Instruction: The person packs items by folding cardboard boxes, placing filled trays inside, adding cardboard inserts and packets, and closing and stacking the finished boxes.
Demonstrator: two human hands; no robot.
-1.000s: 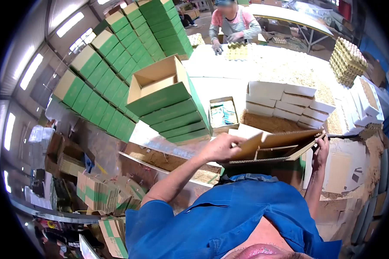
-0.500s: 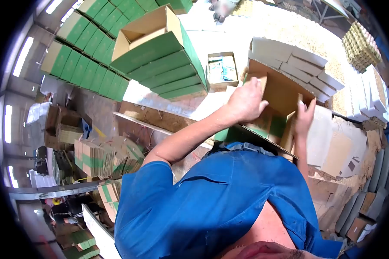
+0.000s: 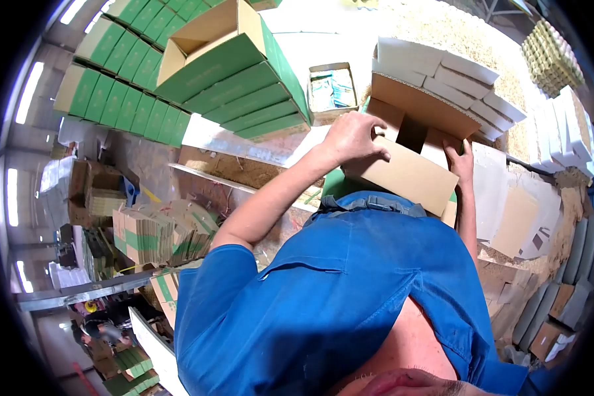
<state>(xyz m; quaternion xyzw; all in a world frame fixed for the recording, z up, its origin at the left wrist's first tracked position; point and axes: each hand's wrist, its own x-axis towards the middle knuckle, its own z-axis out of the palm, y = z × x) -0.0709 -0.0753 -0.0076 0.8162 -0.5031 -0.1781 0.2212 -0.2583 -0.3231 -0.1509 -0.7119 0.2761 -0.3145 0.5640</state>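
Note:
A brown and green cardboard box (image 3: 412,173) stands upright in front of my waist, its near flap folded inward and its far flap leaning up against the white cartons. My left hand (image 3: 358,140) is at the box's left edge, fingers curved and apart, with nothing held between them. At the right edge my right hand (image 3: 461,158) rests its fingers on the side flap, thumb and fingers apart. A dark gap shows between the flaps. Just beyond my left hand is a small open box (image 3: 332,94) with blue and white packets inside.
Stacked green boxes (image 3: 244,92) stand at the left, the top one open. White cartons (image 3: 435,72) lie beyond the box. Egg trays (image 3: 552,58) are piled at the far right. Flattened cardboard (image 3: 152,234) leans at lower left; another person (image 3: 105,332) is at bottom left.
The box's side flaps have folded inward and its near flap has come up over the opening. My left hand has moved back to the left edge. The view has tilted downward.

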